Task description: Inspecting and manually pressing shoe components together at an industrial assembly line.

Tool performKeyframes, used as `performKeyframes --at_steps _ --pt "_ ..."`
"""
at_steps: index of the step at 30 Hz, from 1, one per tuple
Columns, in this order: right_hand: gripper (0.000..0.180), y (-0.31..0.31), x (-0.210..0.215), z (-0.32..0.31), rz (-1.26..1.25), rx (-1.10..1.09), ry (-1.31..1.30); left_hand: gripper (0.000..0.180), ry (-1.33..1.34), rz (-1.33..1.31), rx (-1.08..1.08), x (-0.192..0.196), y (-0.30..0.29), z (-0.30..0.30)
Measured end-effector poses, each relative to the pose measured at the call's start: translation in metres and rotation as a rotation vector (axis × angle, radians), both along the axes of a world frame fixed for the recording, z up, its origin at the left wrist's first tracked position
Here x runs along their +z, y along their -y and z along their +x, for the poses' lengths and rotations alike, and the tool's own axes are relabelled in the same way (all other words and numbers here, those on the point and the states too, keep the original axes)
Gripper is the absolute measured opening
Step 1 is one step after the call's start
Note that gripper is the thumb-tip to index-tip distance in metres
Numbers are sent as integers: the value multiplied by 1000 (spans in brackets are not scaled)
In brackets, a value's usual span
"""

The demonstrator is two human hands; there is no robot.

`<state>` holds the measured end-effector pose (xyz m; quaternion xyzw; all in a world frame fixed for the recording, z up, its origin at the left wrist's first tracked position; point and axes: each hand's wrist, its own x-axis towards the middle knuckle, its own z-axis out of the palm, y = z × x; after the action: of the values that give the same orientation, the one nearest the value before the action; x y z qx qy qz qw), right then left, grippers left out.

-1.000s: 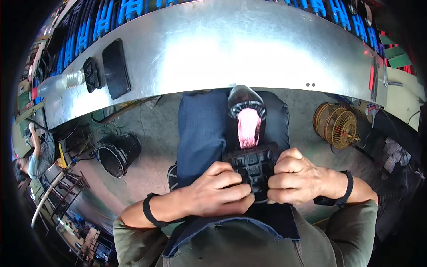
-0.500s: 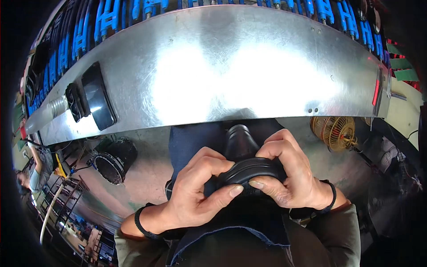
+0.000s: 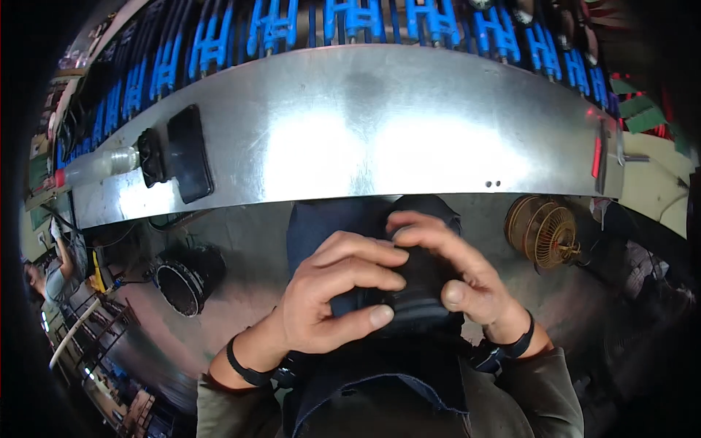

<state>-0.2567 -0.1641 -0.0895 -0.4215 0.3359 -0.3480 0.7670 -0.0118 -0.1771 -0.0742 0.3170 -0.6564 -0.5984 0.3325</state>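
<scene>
Close to my lap, below the near edge of the metal bench, I hold a black rounded part (image 3: pixel 420 281), probably rubber, with a ridged lower rim. My left hand (image 3: pixel 325 292) cups its left side, with the fingers bent over it and the thumb by the rim. Around its far and right sides curls my right hand (image 3: pixel 471 281), forefinger at the top and thumb at the right. The right fingers are slightly blurred. Much of the part is dark, so its exact kind cannot be made out.
On the metal bench (image 3: pixel 328 95) lie a phone (image 3: pixel 190 153), a crumpled black thing (image 3: pixel 151 157) and a clear bottle (image 3: pixel 102 164). Blue fork-shaped metal parts (image 3: pixel 350 22) line its far side. A black bucket (image 3: pixel 182 281), a round wire cage (image 3: pixel 544 230) and another person (image 3: pixel 58 281) are beyond.
The black part has turned between my hands, and its wide rim now sits lower. My right fingers have lifted from the rim and moved farther up. The view has shifted slightly.
</scene>
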Motion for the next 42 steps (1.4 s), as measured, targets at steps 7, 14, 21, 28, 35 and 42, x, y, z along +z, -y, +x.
performKeyframes --at_steps 7,14,21,28,35,42 --pt "44 -58 30 35 -326 -266 -144 63 -235 455 250 12 -63 -36" --pt "65 -77 94 38 -816 -512 -66 72 177 -716 365 109 -93 8" --pt "93 -99 42 41 -666 -372 -237 104 -427 -95 392 32 -126 -22" --pt "95 -101 21 20 -710 -158 -320 100 -139 -127 323 -14 -145 -16" --pt "83 -72 -29 22 -615 -330 -188 66 -56 -23 448 -32 -102 -41" --pt "66 -48 -59 21 -569 -389 -280 63 71 -24 487 -52 -80 -55"
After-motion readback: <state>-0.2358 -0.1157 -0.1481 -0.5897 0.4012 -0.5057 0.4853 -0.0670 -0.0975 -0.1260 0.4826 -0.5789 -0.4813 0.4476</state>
